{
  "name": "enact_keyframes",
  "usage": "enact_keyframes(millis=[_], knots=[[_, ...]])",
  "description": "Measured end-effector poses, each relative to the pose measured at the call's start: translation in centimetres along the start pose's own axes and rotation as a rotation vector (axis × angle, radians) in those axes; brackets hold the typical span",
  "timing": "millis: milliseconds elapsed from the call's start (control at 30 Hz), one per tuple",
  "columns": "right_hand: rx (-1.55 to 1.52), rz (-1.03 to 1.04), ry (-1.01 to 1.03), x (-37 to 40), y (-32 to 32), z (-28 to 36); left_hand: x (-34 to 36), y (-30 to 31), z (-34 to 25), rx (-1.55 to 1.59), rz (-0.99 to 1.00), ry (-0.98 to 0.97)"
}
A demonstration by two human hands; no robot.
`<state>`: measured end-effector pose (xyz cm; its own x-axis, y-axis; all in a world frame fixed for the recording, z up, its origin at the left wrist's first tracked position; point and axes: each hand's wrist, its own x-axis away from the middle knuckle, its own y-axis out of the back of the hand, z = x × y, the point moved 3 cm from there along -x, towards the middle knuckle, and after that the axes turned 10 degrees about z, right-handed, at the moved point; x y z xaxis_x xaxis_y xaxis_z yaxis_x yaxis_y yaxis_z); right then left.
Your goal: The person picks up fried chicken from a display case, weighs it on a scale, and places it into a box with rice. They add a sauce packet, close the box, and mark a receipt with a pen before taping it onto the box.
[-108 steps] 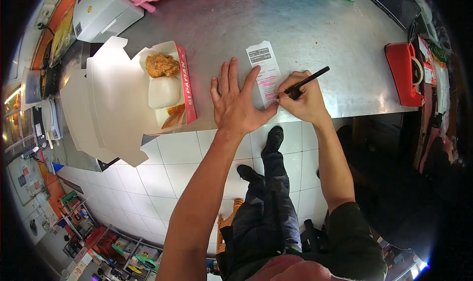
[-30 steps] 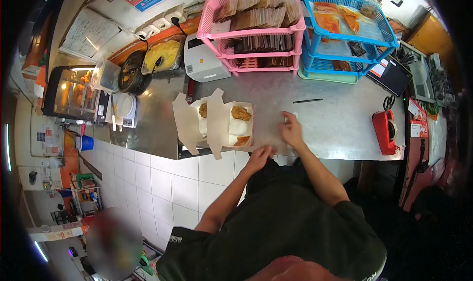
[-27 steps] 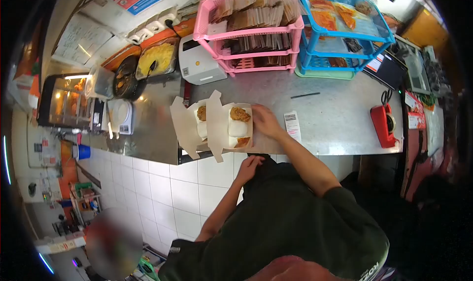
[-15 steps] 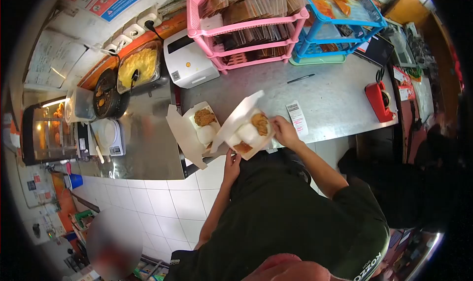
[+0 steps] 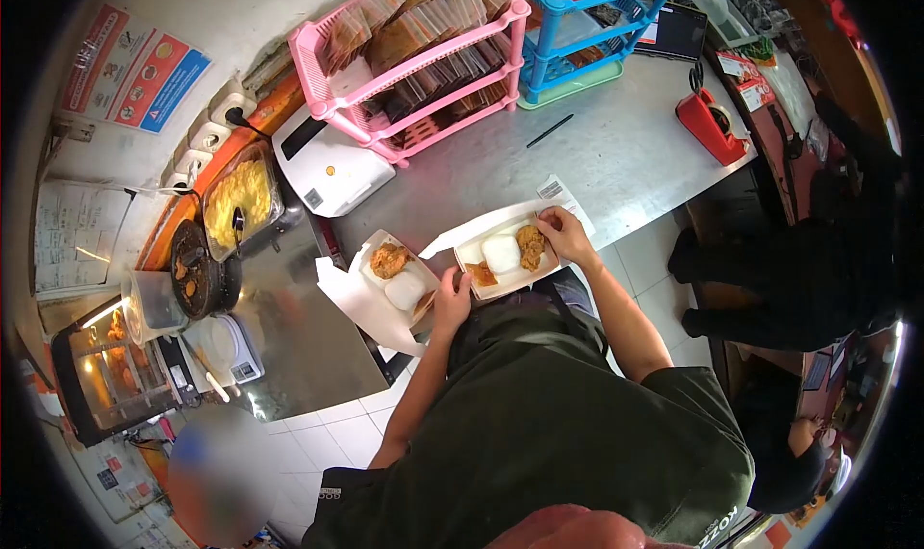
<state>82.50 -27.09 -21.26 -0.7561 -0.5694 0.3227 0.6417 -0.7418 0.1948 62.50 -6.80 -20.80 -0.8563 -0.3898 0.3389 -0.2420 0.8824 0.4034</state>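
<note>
- Head view: the right hand pinches the right end of an open takeaway box between thumb and fingers.
- The left hand, fingers bent, touches the box's left end; whether it grips is unclear.
- The box, at the counter's front edge, holds fried chicken, white rice and an orange-brown item.
- A second open box sits just left; a printed receipt lies behind the first.

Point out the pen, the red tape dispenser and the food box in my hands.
Pen (image 5: 550, 130), head view, middle of its barrel.
Tape dispenser (image 5: 701, 130), head view, its red body.
Food box (image 5: 520, 278), head view, near side wall.
</note>
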Motion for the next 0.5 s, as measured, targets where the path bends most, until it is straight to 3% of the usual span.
enact_keyframes(millis=[167,233,333,400,433,500], knots=[[0.024,-0.069,0.036,1.0,0.2,0.9,0.3,0.3,-0.2,0.012,0.006,0.052],[0.107,-0.069,0.032,1.7,0.6,2.5,0.7,1.0,-0.1,0.032,0.169,0.227],[0.282,-0.027,0.014,2.1,1.1,4.8,1.7,3.5,-2.6,-0.027,0.321,0.158],[0.448,-0.191,0.125,3.4,2.0,8.0,2.2,6.0,-6.7,0.026,0.277,0.136],[0.632,-0.36,0.413,3.5,2.3,9.8,2.2,6.9,-8.4,0.068,0.244,0.111],[0.839,-0.414,0.539,3.1,3.0,13.5,0.7,8.3,-10.3,-0.102,-0.127,-0.203]])
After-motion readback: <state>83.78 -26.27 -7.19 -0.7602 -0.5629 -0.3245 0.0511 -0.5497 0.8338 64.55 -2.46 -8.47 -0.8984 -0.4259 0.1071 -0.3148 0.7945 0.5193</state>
